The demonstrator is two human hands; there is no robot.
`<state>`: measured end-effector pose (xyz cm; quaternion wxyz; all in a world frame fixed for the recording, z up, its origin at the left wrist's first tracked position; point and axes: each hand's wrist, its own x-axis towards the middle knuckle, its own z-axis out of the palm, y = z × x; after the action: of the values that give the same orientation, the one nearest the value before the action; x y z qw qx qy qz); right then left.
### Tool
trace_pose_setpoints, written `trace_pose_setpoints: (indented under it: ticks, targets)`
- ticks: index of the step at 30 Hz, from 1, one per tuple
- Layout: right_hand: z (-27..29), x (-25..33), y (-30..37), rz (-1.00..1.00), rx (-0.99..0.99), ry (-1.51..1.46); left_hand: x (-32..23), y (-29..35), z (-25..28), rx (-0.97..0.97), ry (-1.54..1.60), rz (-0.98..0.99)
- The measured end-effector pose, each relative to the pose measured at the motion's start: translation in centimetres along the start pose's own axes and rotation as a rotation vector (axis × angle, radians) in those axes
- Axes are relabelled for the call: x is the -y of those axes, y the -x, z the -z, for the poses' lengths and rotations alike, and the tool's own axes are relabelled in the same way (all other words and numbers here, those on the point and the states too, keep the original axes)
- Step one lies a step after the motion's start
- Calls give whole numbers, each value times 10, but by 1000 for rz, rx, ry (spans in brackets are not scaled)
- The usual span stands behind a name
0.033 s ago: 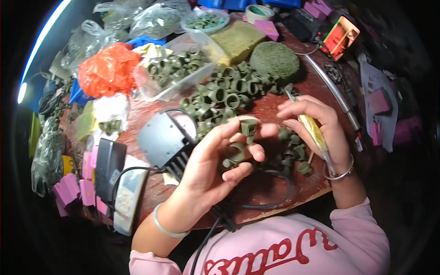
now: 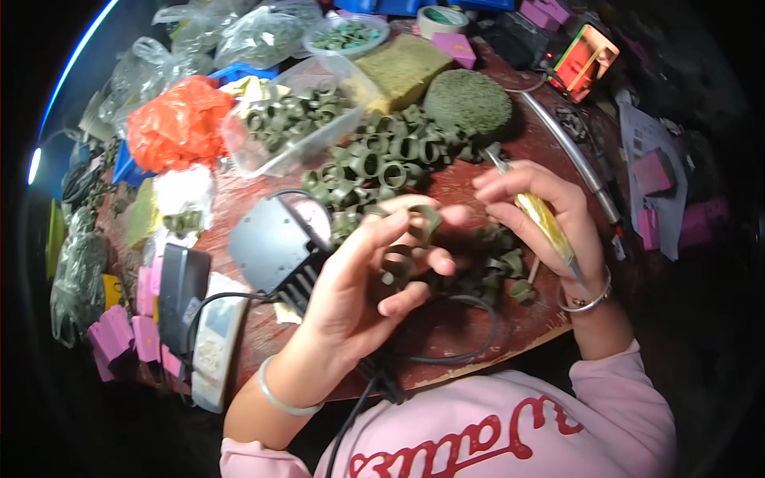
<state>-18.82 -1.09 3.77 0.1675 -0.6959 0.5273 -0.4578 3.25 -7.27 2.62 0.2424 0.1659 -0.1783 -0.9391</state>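
My left hand [image 2: 344, 280] is raised over the table with an olive-green ring [image 2: 427, 223] between its thumb and fingers, the fingers slightly blurred. Lower in the same hand rests another olive-green ring [image 2: 395, 266]. My right hand [image 2: 567, 215] grips a slim tool with a yellow-wrapped handle [image 2: 542, 221] and metal ends; its tip points away from me, apart from the rings. Beyond my hands lies a heap of similar rings [image 2: 390, 159]. More green pieces [image 2: 504, 259] lie between and below my hands.
A clear plastic box [image 2: 279, 163] holds many rings. Behind the heap sit a yellow-green block [image 2: 406, 68] and a round green pad [image 2: 468, 103]. A grey metal lamp-like device [image 2: 275, 239] with a black cable stands left. A metal tube [image 2: 570, 143] lies right, near a lit phone [image 2: 586, 64].
The ring in my left fingers has turned, showing its round opening instead of its patterned flat face. The view has shifted slightly; my right hand keeps its hold on the tool.
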Motion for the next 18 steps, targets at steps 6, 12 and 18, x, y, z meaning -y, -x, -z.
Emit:
trace_pose_setpoints:
  ticks: [6, 12, 18]
  targets:
    - [-5, 15, 7, -239, -35, -607, -2, 1, -3, -107, -402, -17]
    - [-9, 31, 15, 109, 123, -219, 22, -3, -8, -18, -977, -434]
    - [-6, 21, 15, -12, -126, -344, 14, 3, -15, -172, -895, -258]
